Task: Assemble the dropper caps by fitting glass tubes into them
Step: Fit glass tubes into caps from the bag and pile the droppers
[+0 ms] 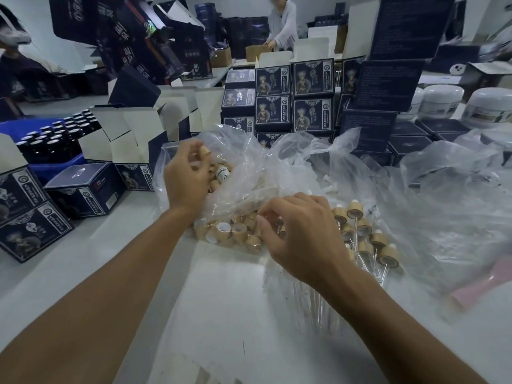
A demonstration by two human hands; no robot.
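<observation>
My left hand [188, 176] reaches into an open clear plastic bag [243, 167] and pinches one tan wooden dropper cap [205, 151] at its fingertips. Several loose caps [230, 234] lie in the bag's near end. My right hand [302, 236] hovers over these caps with its fingers curled and thumb and forefinger close together; whether they pinch anything is unclear. Clear glass tubes [313, 309] lie in a bag under my right forearm. Several assembled droppers [360, 231], caps with tubes fitted, are piled just right of my right hand.
The white table [221, 314] carries dark printed boxes [83, 189] at the left and stacked ones [293, 98] behind. A blue crate of dark bottles [55, 139] stands far left. More crumpled plastic [443, 203] covers the right side, white jars [443, 101] behind it. A person works at the back.
</observation>
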